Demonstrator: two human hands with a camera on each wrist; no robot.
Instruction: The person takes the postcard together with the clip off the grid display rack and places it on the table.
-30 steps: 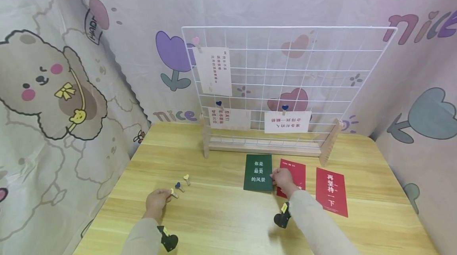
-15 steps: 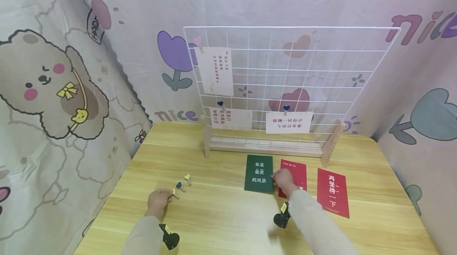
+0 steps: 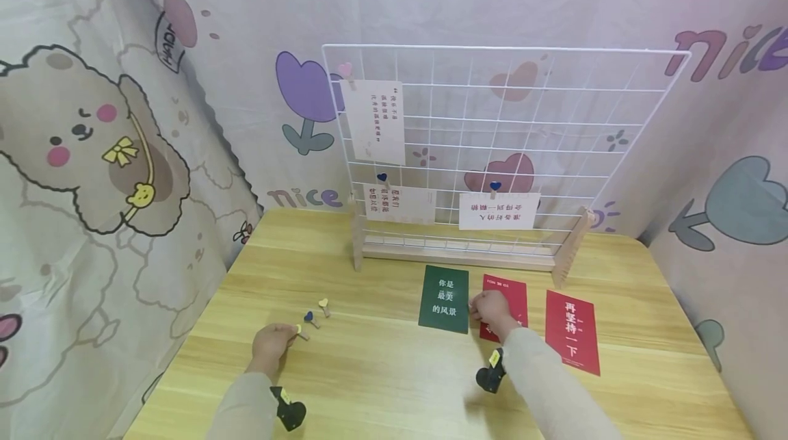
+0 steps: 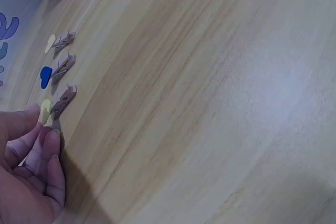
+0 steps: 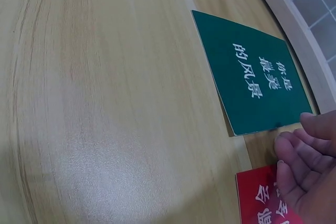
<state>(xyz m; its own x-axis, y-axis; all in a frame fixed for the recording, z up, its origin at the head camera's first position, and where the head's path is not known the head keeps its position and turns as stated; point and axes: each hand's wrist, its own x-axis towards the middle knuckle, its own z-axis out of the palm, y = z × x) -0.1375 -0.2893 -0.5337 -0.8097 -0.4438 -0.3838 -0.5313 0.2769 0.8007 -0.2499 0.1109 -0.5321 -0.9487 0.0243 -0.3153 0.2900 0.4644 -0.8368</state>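
Observation:
My left hand [image 3: 271, 347] pinches the yellow heart end of a small wooden clothespin [image 4: 64, 98] at the table's left. Beyond it lie a clothespin with a blue heart [image 4: 46, 76] and another with a pale yellow heart [image 4: 50, 43]. My right hand [image 3: 490, 310] is at the right edge of a green card [image 3: 444, 298] with white writing. Its thumb tip is right at the card's corner, the other fingers loosely bent, with a gap between thumb and fingers. Under this hand a red card [image 3: 513, 293] is partly hidden; another red card [image 3: 572, 330] lies farther right.
A white wire grid [image 3: 548, 118] in a wooden stand [image 3: 455, 257] rises at the back. Three white cards hang on it from heart clothespins, one tall card [image 3: 375, 122] at upper left. Patterned cloth [image 3: 234, 29] surrounds the wooden table [image 3: 382, 371].
The view has shifted slightly. The right hand and the green card have separated a little, the fingertips now at the card's edge. The left hand stays at the same clothespin.

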